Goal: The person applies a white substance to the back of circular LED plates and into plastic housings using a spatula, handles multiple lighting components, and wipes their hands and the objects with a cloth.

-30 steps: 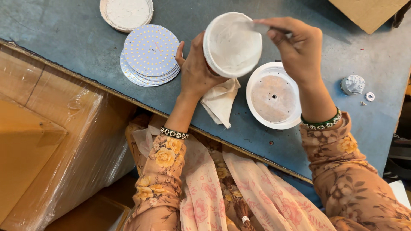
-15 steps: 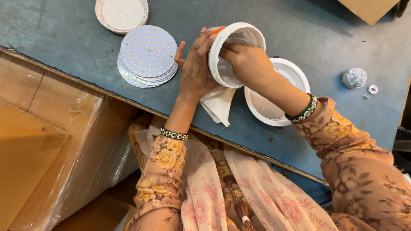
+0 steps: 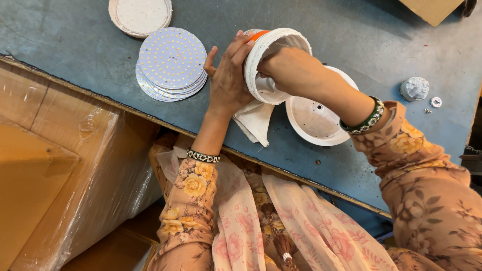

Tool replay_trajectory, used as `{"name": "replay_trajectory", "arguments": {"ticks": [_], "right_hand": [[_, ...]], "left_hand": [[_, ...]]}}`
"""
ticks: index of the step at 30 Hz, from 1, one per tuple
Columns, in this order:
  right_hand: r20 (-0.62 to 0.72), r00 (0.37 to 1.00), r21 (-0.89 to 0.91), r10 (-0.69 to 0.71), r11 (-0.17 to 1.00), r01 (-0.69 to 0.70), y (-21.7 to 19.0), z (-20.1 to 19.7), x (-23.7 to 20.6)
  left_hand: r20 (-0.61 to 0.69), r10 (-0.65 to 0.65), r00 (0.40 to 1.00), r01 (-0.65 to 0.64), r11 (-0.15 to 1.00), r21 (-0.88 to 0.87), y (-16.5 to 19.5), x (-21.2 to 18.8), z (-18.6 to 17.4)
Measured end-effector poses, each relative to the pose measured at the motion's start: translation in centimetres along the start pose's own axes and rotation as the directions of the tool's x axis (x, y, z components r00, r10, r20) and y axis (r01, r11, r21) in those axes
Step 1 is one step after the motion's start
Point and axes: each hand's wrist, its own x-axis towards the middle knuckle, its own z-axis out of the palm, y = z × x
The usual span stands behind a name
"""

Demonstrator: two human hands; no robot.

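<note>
My left hand (image 3: 228, 75) grips the outside of a round white lamp housing (image 3: 261, 55) with an orange strip at its rim, tilted on its side above the blue table (image 3: 75, 55). My right hand (image 3: 291, 70) reaches into the housing's open mouth, fingers hidden inside. A white cloth (image 3: 256, 120) hangs from under the housing onto the table. A second white housing (image 3: 316, 120) lies open side up just right of it, under my right wrist.
A stack of round white LED boards (image 3: 170, 62) lies left of my hands. Another white round housing (image 3: 140, 15) sits at the top edge. A small grey crumpled piece (image 3: 414, 88) and a tiny washer (image 3: 436, 102) lie at right. Plastic-wrapped cartons (image 3: 60, 165) stand left below the table.
My right hand came down from above the housing and went inside it. My left hand tipped the housing onto its side.
</note>
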Motion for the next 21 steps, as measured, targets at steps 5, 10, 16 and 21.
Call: {"name": "replay_trajectory", "arguments": {"ticks": [5, 10, 16, 21], "right_hand": [[0.113, 0.993, 0.020, 0.027, 0.999, -0.029, -0.1, -2.0, -1.3], [-0.016, 0.998, 0.124, -0.057, 0.990, 0.059, 0.8, -4.5, -3.5], [-0.370, 0.917, 0.378, 0.149, 0.926, 0.002, 0.2, -4.1, -5.9], [-0.450, 0.862, 0.554, 0.235, 0.830, 0.063, -0.4, -2.2, -6.0]], "left_hand": [[0.001, -0.003, 1.000, 0.003, 1.000, -0.023, -0.2, 0.0, 0.0], [0.007, -0.030, 1.000, 0.031, 0.998, -0.048, -0.3, 0.1, -0.2], [0.028, -0.045, 0.999, 0.047, 0.995, -0.084, -0.3, 0.1, -0.5], [0.033, -0.055, 0.998, 0.058, 0.995, -0.077, -0.3, -0.2, -0.5]]}}
